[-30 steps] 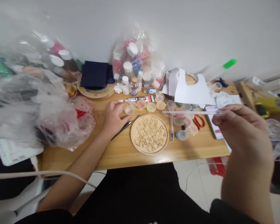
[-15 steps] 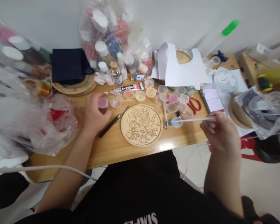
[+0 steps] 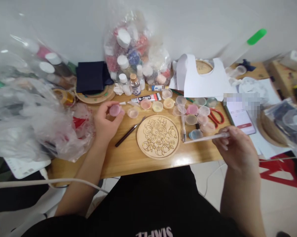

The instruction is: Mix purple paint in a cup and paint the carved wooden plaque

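Observation:
My left hand point(image 3: 106, 120) is closed round a small clear cup of pinkish-purple stuff point(image 3: 115, 110), thumb on one side and fingers on the other. A thin, translucent plastic dropper point(image 3: 205, 138) is pinched in my right hand point(image 3: 237, 146). Its tip points left, just in front of a small cup of blue liquid point(image 3: 195, 134). Between my hands lies a round wooden board point(image 3: 158, 136) with a carved flower pattern outlined in gold. A dark-handled tool point(image 3: 130, 131) with a metal tip rests left of the board, and a brush point(image 3: 184, 130) lies to its right.
Several small cups of pale colours point(image 3: 157, 106) stand behind the board. A B-7000 glue tube point(image 3: 146, 97), small bottles point(image 3: 135, 86) and a bag of jars point(image 3: 135, 49) are farther back. Red-handled scissors or pliers point(image 3: 217, 118) and a phone point(image 3: 239, 115) lie right; plastic bags point(image 3: 61, 131) crowd the left.
My left fingers have closed on the pinkish-purple cup and shifted it slightly left. The dropper's tip has come out of the blue cup towards me. The whole view has swung left.

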Motion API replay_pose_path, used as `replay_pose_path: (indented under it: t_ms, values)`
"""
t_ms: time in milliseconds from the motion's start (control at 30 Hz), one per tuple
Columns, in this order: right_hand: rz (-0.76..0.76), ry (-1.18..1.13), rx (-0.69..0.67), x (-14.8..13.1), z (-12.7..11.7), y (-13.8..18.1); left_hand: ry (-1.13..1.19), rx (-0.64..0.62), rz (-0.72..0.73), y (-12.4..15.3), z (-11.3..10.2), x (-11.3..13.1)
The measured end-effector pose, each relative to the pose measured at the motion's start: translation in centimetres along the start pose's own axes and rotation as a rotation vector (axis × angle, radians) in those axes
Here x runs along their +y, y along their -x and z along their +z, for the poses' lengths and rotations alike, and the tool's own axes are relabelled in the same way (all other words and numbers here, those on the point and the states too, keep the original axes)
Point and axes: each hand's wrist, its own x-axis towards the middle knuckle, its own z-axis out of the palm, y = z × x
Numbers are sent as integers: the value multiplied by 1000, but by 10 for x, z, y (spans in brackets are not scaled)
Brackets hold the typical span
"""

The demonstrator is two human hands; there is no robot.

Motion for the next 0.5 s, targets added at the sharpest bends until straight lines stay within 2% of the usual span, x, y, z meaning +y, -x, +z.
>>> replay_pose_path:
  t_ms: [133, 267, 400, 500]
  values:
    - [-112, 56, -80, -9, 25, 5, 145, -21, 56, 4, -5, 6]
    - [-218, 206, -127, -17, 54, 10, 153, -31, 122, 11, -8, 17]
    - [-313, 388, -305, -30, 89, 8, 151, -103, 117, 15, -9, 30]
    - [-478, 671, -413, -39, 119, 5, 167, -124, 152, 16, -7, 34]
